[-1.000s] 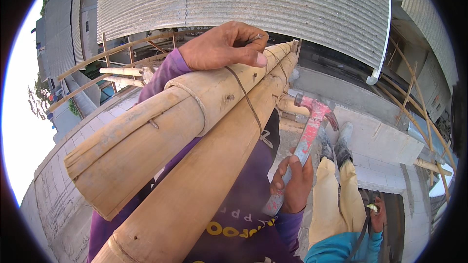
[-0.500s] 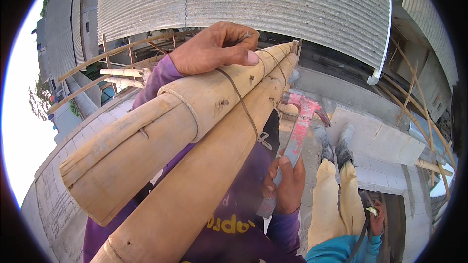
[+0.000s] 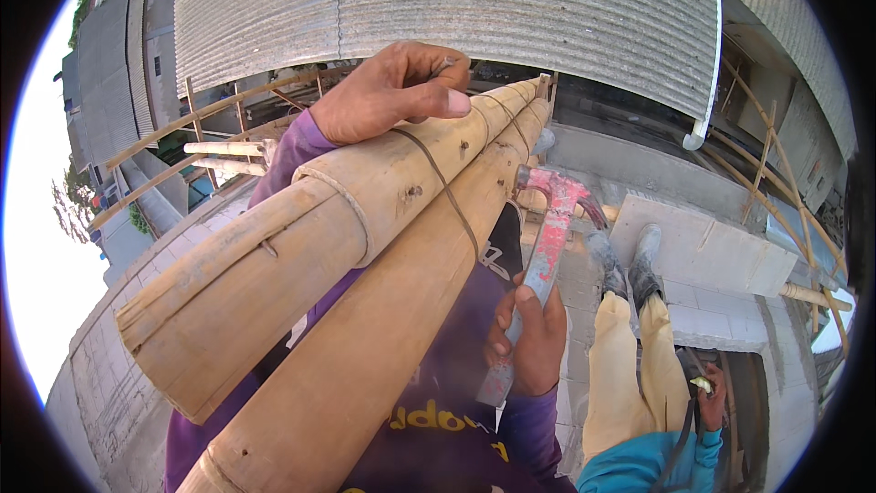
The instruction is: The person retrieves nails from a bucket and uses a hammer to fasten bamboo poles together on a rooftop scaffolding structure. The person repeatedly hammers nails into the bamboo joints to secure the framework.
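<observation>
Two thick bamboo poles [image 3: 365, 329] lie side by side in front of me, running from lower left to upper middle, with dark wire [image 3: 438, 173] looped across them. My left hand [image 3: 388, 96] rests over the upper pole by the wire loop, fingers curled and pinched on a small, dark, thin thing that I cannot make out. Below and right of the poles, my right hand [image 3: 534, 338] is wrapped round the grey handle of a claw hammer [image 3: 559, 196]. Its red-painted head points up beside the lower pole.
At lower right is another person in cream trousers [image 3: 611, 383], boots and a teal top, one hand [image 3: 714, 397] round a small pale thing. A corrugated roof [image 3: 456, 5] spans the far side. Bamboo scaffolding [image 3: 762, 164] stands right; pale blocks [image 3: 698, 251] form a ledge.
The view has shifted slightly, moving the roof and my left hand a little left in the picture. Both hands keep nearly the same pose; the hammer has barely moved.
</observation>
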Motion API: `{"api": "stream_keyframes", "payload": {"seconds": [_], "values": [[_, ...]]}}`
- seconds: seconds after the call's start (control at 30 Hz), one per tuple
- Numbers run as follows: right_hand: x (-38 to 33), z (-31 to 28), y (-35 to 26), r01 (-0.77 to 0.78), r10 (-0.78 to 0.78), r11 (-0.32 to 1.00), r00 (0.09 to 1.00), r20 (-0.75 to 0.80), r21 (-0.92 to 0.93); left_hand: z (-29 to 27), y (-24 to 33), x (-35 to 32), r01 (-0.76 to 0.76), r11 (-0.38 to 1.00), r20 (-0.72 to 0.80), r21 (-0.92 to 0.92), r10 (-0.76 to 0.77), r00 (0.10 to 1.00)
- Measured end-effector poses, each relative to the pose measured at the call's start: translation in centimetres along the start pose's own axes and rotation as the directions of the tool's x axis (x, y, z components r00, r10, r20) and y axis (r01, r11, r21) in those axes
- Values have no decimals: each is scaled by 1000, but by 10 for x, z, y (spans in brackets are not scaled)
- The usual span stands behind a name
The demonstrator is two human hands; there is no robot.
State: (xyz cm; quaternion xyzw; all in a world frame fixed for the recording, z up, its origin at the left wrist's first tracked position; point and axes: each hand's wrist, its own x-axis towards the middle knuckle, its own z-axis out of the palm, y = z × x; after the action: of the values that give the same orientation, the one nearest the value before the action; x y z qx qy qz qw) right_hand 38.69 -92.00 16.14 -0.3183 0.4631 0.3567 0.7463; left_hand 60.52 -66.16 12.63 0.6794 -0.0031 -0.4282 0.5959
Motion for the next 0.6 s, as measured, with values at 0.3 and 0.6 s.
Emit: {"api": "stream_keyframes", "payload": {"seconds": [0.3,0.6], "values": [[1,-22,-53,579,-444,815,645,-622,18,-1,-6,-3,31,998,-4,-57,-32,999],[3,1,0,129,-129,974,992,11,-185,-6,-12,5,25,999,101,-35,-22,995]]}}
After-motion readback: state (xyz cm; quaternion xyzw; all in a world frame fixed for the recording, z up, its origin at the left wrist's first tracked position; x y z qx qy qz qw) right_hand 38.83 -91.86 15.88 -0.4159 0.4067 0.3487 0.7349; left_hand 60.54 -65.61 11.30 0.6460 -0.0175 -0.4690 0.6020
